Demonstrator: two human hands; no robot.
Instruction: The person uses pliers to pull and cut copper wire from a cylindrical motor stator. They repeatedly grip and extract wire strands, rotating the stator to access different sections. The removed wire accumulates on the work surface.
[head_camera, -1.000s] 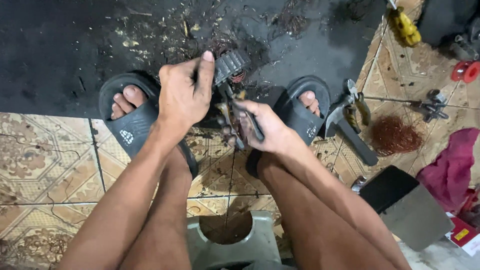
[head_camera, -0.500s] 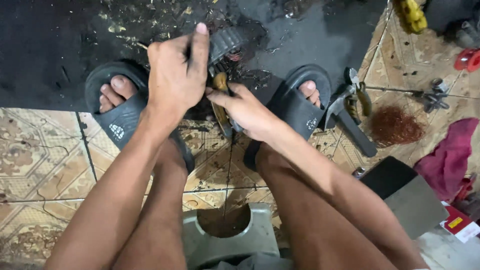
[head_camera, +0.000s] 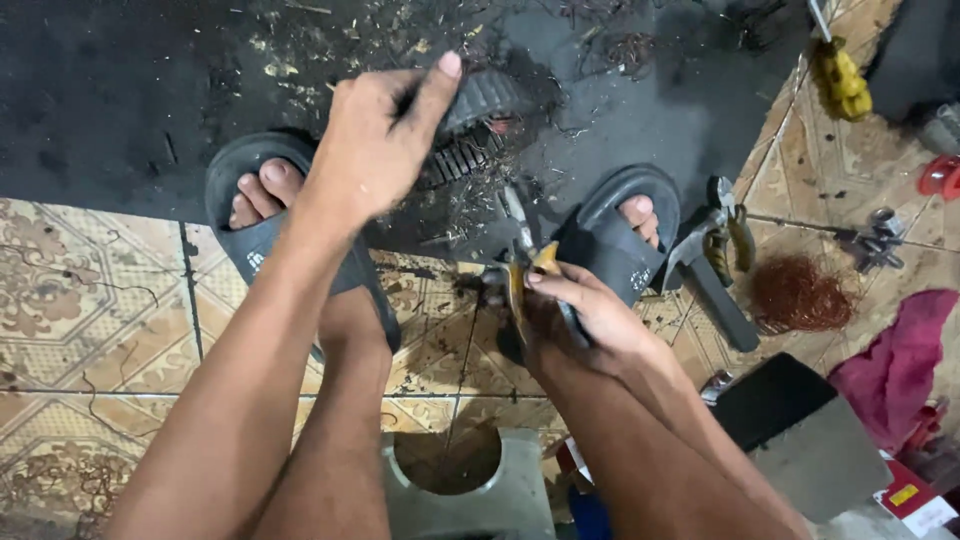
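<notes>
Floor (head_camera: 100, 300): patterned tiles are lying nearest the person, with a dark, debris-strewn mat (head_camera: 130, 90) beyond them
Stool (head_camera: 500, 500): grey, with a round hole, standing between the legs
Sandals: the left one (head_camera: 262, 240) and right one (head_camera: 615, 240) are resting across the mat's edge
Block (head_camera: 800, 430): dark grey, sitting on the tiles to the right beside a pink rag (head_camera: 895, 360)
Left hand (head_camera: 375, 140): fingers are curling around a black ribbed part (head_camera: 470, 130), pressing it against the mat, index finger stretching over its top
Right hand (head_camera: 580, 320): fingers are closing around the yellow handles of pliers (head_camera: 525, 265), tip pointing toward the ribbed part, not quite touching it
Copper wire (head_camera: 798, 295): a tangled coil is lying near a hammer (head_camera: 715, 270)
</notes>
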